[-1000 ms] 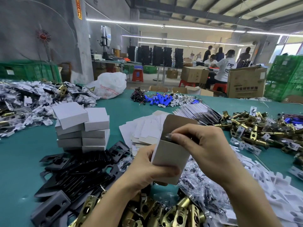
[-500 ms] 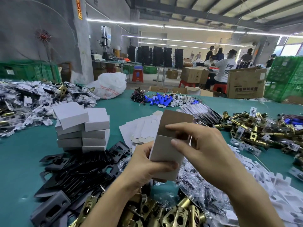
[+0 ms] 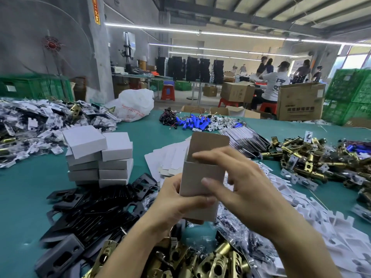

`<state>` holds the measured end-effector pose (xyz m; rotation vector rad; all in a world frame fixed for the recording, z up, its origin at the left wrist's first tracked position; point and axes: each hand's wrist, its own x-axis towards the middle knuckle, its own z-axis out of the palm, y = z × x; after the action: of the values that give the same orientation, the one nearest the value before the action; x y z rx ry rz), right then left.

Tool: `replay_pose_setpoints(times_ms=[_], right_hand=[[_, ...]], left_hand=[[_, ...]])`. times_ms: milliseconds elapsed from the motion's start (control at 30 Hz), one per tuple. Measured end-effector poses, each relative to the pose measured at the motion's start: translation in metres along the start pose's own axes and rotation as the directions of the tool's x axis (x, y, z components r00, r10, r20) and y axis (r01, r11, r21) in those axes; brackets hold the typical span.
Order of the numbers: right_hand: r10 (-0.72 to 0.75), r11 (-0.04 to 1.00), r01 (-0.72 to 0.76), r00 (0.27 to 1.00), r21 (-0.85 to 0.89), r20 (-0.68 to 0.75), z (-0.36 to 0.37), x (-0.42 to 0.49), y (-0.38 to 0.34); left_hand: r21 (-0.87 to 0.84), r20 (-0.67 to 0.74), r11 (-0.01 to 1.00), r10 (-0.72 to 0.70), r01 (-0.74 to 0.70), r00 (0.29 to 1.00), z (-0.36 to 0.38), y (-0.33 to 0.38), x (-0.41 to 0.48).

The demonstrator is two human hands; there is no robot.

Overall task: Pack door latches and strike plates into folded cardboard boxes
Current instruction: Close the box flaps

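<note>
Teal table; hands at upright box

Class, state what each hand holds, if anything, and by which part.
The left hand grips the open cardboard box by its lower half. The right hand appears to hold nothing, its fingers spread by the box.

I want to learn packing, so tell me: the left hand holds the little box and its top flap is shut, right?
Not quite. The left hand holds the little box, but its top flap stands open, not shut. The head view shows this.
</note>
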<state>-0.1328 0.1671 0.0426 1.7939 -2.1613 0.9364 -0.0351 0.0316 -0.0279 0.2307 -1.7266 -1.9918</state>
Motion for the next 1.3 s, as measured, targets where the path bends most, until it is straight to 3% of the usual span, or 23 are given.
replay_pose_setpoints(times_ms=[233, 367, 467, 533, 600, 767, 967, 1167, 1300], right_hand=[[0.179, 0.976, -0.155, 0.970, -0.153, 0.163, 0.008, -0.001, -0.006], [0.187, 0.981, -0.172, 0.965, -0.094, 0.186, 0.009, -0.002, 0.000], [0.131, 0.986, -0.129, 0.991, 0.106, -0.009, 0.008, 0.000, 0.002], [0.148, 0.968, -0.097, 0.965, 0.230, -0.215, 0.007, 0.000, 0.006], [0.203, 0.952, -0.118, 0.935, 0.284, -0.292, 0.005, 0.001, 0.012], [0.242, 0.749, -0.185, 0.970, 0.636, -0.002, 0.010, 0.000, 0.020], [0.263, 0.674, -0.225, 0.963, 0.704, 0.057, 0.011, -0.005, 0.036], [0.273, 0.531, -0.279, 0.950, 0.800, 0.150, 0.008, -0.007, 0.040], [0.249, 0.549, -0.334, 0.941, 0.766, 0.231, 0.007, -0.009, 0.044]], left_hand=[[0.116, 0.018, 0.993, 0.004, -0.006, 1.000, 0.003, -0.004, -0.001], [0.149, 0.002, 0.989, 0.006, -0.006, 1.000, 0.003, -0.008, 0.000], [0.101, -0.053, 0.995, 0.022, -0.016, 0.998, 0.001, -0.005, 0.000], [0.021, -0.066, 1.000, 0.017, -0.016, 0.998, 0.000, -0.001, 0.000], [-0.033, -0.045, 0.999, 0.006, -0.008, 0.999, 0.000, 0.003, -0.001], [-0.040, 0.014, 0.999, 0.003, -0.003, 1.000, 0.003, 0.004, -0.005], [0.010, -0.009, 0.997, 0.078, -0.078, 0.997, 0.006, 0.005, -0.001], [0.063, -0.053, 0.957, 0.288, -0.284, 0.956, 0.004, 0.006, 0.000], [0.143, -0.041, 0.933, 0.340, -0.331, 0.940, 0.002, 0.003, 0.002]])
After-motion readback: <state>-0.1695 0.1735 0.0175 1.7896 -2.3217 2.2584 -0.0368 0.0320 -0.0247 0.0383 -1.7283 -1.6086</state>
